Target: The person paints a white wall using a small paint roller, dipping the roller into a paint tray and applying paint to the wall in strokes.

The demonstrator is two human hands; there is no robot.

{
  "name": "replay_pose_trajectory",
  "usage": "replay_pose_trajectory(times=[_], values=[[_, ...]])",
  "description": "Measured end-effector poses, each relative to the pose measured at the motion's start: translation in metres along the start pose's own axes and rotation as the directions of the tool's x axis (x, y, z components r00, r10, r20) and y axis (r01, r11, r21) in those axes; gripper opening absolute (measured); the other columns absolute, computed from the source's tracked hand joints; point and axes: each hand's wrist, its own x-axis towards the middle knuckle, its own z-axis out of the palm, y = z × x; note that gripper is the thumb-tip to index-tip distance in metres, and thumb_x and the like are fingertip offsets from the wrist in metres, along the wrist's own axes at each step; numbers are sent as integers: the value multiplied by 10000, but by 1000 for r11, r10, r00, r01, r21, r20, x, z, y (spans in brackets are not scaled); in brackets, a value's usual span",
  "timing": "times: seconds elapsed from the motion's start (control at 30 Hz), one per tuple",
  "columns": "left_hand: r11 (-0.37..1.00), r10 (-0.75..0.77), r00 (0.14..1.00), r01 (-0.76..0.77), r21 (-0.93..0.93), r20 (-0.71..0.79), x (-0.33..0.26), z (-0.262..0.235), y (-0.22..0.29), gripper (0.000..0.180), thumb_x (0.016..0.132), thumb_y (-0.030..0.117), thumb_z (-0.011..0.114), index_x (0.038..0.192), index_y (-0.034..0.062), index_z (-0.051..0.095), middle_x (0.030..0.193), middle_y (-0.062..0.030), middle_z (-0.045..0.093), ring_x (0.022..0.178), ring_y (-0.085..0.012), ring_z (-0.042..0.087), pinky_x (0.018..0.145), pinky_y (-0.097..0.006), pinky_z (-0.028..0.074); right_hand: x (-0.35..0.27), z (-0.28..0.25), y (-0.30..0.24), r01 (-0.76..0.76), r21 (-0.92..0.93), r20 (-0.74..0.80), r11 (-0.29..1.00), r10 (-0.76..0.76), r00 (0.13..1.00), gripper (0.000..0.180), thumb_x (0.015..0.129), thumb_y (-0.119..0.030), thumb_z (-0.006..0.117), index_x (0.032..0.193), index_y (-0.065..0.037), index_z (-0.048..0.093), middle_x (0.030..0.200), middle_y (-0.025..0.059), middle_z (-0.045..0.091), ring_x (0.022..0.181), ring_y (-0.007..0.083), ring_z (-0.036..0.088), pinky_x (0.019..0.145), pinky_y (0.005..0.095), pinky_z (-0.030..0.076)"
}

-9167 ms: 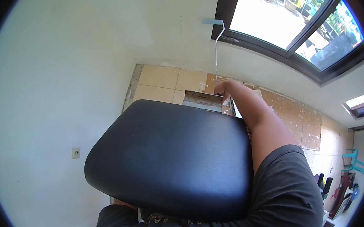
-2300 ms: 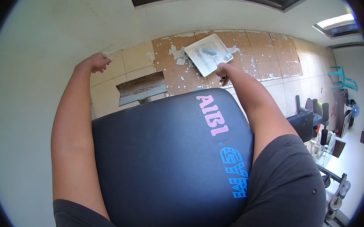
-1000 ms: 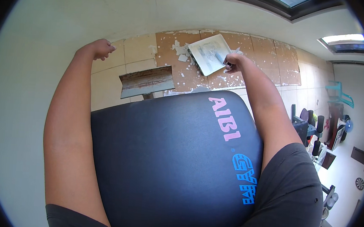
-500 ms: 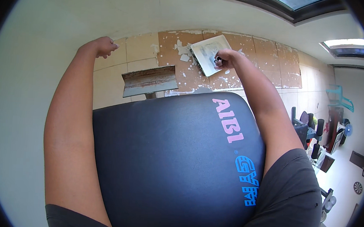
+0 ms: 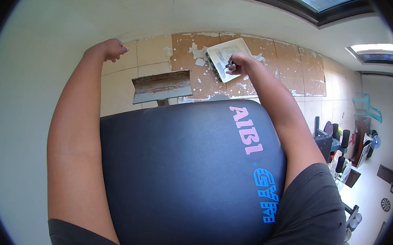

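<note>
My right hand [image 5: 238,64] is over a white paint tray [image 5: 224,73] on the floor. Its fingers close around a small dark handle [image 5: 230,65]; the tool's working end is too small and hidden to make out. Whitish, smeared stuff covers part of the tray's inside. At the far left, my left hand [image 5: 114,50] is beside the pale wall [image 5: 34,93], fingers curled in, with nothing visible in them. Between my forearms lies a large black padded bench [image 5: 179,167] with pink and blue lettering.
Brown sheets [image 5: 291,67] spattered with white cover part of the tiled floor around the tray. A rusty metal bracket [image 5: 162,87] sticks out beyond the bench's far edge. Gym equipment [image 5: 336,143] and a turquoise chair [image 5: 367,107] stand to the right. Dark-framed windows [image 5: 277,5] line the far wall.
My right hand has shifted slightly left and nearer to me over the tray, with the dark handle in it. My left hand has hardly moved.
</note>
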Motion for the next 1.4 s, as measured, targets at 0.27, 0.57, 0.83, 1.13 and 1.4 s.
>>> replay_pose_trajectory(times=[0.27, 0.57, 0.83, 1.13, 1.4], values=[[1000, 9, 1000, -9, -4, -8, -2, 2, 0, 463, 963, 437, 547, 1171, 30, 621, 1009, -122, 685, 841, -213, 682, 616, -354, 502, -13, -23, -21, 29, -51, -94, 998, -34, 995, 126, 885, -3, 403, 794, -75, 453, 575, -23, 432, 461, 83, 455, 695, 428, 641], [1000, 14, 1000, -14, 9, -6, -5, 1, 5, 471, 973, 432, 534, 1181, 16, 610, 1021, -122, 682, 846, -213, 679, 619, -358, 498, -28, -36, -37, 130, -127, -202, 983, -154, 967, 130, 921, -37, 414, 833, -52, 508, 603, -34, 425, 468, 64, 422, 707, 418, 636], [1000, -3, 1000, 3, 18, 2, -2, 0, 4, 462, 975, 428, 533, 1176, 19, 608, 1018, -120, 677, 861, -214, 673, 629, -363, 498, -19, -69, -28, 109, -225, -395, 968, -193, 898, 179, 907, -23, 447, 733, -58, 468, 579, 28, 383, 448, 133, 425, 631, 457, 651], [999, -5, 1000, 6, 44, -15, -5, 0, 7, 461, 976, 431, 534, 1166, 17, 607, 1014, -115, 677, 860, -220, 677, 643, -373, 504, -8, -83, -3, 138, -230, -437, 963, -230, 870, 246, 906, -12, 508, 672, -41, 437, 579, 50, 401, 462, 155, 457, 569, 440, 638], [999, 15, 1000, -14, 43, -15, -8, 0, 8, 506, 986, 453, 505, 1200, 7, 615, 1019, -132, 703, 878, -257, 661, 753, -436, 522, -5, -91, 2, 133, -246, -380, 960, -222, 898, 216, 894, -39, 449, 730, -49, 589, 652, 41, 524, 548, 142, 539, 615, 375, 601]])
